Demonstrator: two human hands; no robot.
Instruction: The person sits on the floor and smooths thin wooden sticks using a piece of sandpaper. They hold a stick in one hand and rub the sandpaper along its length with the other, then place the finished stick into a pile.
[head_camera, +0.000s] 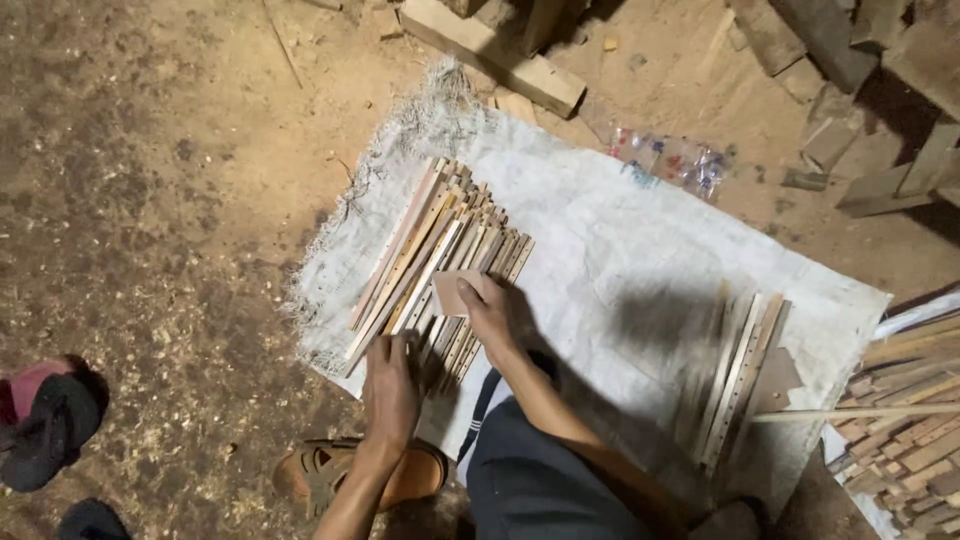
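Observation:
A row of thin wooden slats (440, 250) with small holes lies side by side on a white woven sack (620, 240) spread over the dirt floor. My left hand (392, 385) presses down on the near ends of the slats, fingers spread. My right hand (490, 310) holds a small brown pad, probably sandpaper (455, 292), flat against the slats near their middle. A second, smaller group of slats (735, 370) lies on the sack to the right, partly in shadow.
Dirt floor with sawdust at left. A sandalled foot (330, 470) rests by the sack's near edge. Wooden blocks and planks (500, 50) lie at the back, a stack of short sticks (910, 440) at the right, a crumpled plastic wrapper (670, 155) beyond the sack.

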